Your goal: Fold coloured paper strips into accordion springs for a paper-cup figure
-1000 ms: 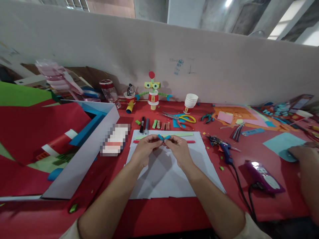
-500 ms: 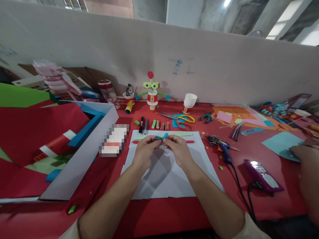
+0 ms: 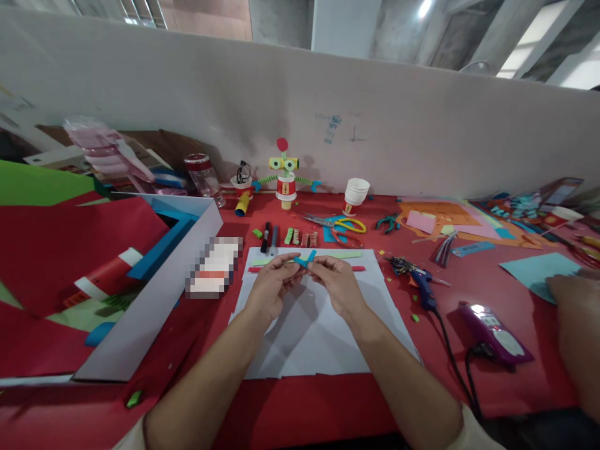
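Observation:
Over the white paper sheet [image 3: 323, 340], my left hand [image 3: 269, 287] and my right hand [image 3: 341, 284] pinch a small blue paper strip [image 3: 307, 258] between them. The strip is folded or crossed, with short ends sticking up between my fingertips. My left fingers close on its left side, my right thumb and fingers on its right. Just behind my hands lie a light green strip [image 3: 349, 255] and a red strip [image 3: 355, 269]. Folded green and red paper pieces [image 3: 300, 237] and two markers [image 3: 269, 239] are beyond the sheet.
A paper-cup robot figure [image 3: 286, 185] and stacked cups [image 3: 355, 195] stand at the back. Scissors [image 3: 340, 224] lie before them. To the right are a glue gun [image 3: 423, 287] and a purple corded device [image 3: 497, 334]. Another person's hand [image 3: 572, 300] touches light-blue paper [image 3: 532, 275]. A box [image 3: 154, 294] stands left.
The blue strip's ends now spread into a clearer V, and my left fingers have shifted slightly around it. The other person's hand and the light-blue paper have moved a little.

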`<state>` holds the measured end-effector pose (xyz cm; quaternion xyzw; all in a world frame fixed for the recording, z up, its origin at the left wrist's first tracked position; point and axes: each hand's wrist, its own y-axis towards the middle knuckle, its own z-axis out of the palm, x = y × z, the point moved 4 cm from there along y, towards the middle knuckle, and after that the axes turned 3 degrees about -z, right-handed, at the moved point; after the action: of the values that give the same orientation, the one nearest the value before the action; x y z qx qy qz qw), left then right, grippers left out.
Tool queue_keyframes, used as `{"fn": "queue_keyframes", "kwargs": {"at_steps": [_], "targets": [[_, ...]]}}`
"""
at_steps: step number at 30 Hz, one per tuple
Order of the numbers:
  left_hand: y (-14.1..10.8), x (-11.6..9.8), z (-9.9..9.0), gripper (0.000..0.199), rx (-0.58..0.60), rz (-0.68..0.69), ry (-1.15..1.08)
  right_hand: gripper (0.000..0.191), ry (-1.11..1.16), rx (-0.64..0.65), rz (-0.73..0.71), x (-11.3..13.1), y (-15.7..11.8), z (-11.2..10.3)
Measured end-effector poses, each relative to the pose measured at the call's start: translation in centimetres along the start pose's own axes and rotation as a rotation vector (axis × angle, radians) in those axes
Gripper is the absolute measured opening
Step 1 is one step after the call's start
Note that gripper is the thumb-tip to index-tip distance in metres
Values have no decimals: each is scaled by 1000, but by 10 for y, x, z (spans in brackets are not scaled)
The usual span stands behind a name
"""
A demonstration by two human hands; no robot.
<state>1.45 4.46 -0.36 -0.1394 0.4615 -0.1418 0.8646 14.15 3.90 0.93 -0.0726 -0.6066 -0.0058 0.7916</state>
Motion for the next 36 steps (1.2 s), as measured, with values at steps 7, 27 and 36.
{"fn": "queue_keyframes", "kwargs": {"at_steps": [7, 27, 36], "targets": [[6, 2, -5, 21, 3, -53, 5, 11, -32, 15, -2, -2, 2, -1], [0, -5, -1, 30, -13, 143, 216, 7, -178, 28, -99, 5, -2, 0], [1, -3, -1, 30, 2, 188, 183, 9, -230, 61, -159, 7, -1, 0]]}}
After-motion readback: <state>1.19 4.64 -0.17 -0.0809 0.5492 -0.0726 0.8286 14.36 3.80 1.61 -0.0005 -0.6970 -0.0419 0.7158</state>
